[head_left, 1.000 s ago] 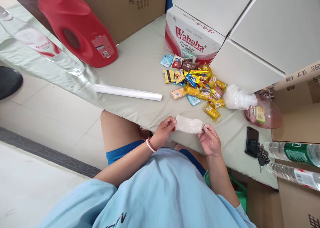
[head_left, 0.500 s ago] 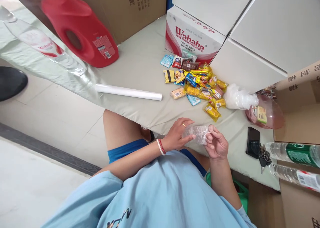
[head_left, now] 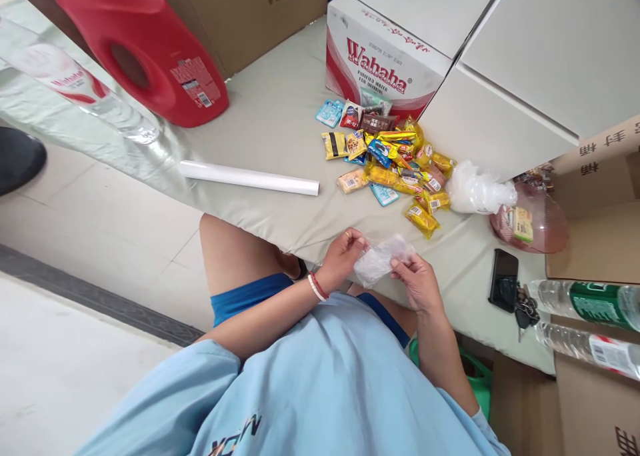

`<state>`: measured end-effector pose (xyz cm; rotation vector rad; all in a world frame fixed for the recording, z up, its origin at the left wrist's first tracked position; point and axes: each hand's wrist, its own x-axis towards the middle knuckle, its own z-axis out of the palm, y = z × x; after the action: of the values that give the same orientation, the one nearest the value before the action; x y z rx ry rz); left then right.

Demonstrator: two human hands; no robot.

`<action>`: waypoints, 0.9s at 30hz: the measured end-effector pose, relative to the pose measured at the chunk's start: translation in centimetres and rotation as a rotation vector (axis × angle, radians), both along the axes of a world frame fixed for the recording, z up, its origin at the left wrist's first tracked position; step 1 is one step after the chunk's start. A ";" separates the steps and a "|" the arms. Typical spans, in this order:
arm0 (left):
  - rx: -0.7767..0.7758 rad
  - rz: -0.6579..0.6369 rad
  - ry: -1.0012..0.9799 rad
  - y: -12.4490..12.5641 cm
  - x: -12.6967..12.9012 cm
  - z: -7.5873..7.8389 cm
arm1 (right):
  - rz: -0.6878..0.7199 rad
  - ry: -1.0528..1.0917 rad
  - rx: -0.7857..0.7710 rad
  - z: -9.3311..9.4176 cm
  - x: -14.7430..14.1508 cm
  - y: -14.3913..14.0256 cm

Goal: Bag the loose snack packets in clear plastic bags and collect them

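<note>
A small clear plastic bag (head_left: 383, 259) is held between both hands just above the near edge of the grey-covered table (head_left: 270, 123). My left hand (head_left: 343, 255), with a ring and a bead bracelet, pinches the bag's left end. My right hand (head_left: 417, 283) grips its right side with the fingertips. A heap of wrapped snacks (head_left: 387, 163) in yellow, blue and brown lies on the table just beyond the hands. A crumpled stack of clear plastic bags (head_left: 475, 189) sits to the right of that heap.
A white paper roll (head_left: 250, 178) lies left of the snacks. A Wahaha carton (head_left: 380, 66), white boxes (head_left: 505, 63), a red jug (head_left: 145, 56) and a water bottle (head_left: 75, 86) stand behind. A phone (head_left: 504, 279), keys (head_left: 523, 309), two bottles (head_left: 590, 306) and a pink bag (head_left: 533, 226) lie right.
The bag was stretched flat between the hands, then gathered between them; now it is held crumpled and tilted, with the hands closer together. The camera has shifted slightly.
</note>
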<state>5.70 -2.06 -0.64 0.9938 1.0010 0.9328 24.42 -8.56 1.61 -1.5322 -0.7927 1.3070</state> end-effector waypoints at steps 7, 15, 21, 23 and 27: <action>-0.333 0.053 -0.349 0.9 -0.4 -0.3 | -0.111 0.106 0.012 0.5 1.9 -0.2; -0.075 -0.059 -0.049 -0.3 0.0 -0.2 | -0.177 -0.202 0.122 -0.6 0.3 1.0; -0.031 0.168 0.112 0.0 -0.1 -0.9 | -0.113 -0.548 0.302 0.9 0.8 0.4; -0.038 0.229 0.104 0.2 0.0 -0.9 | -0.084 -0.633 0.359 1.4 0.6 0.2; -0.167 0.253 -0.026 0.5 -0.1 -0.7 | -0.086 -0.752 0.420 1.4 0.4 -0.2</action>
<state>5.64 -1.59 -1.30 0.7243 1.1812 1.0475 24.87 -8.75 3.03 -1.6749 -1.3480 0.4219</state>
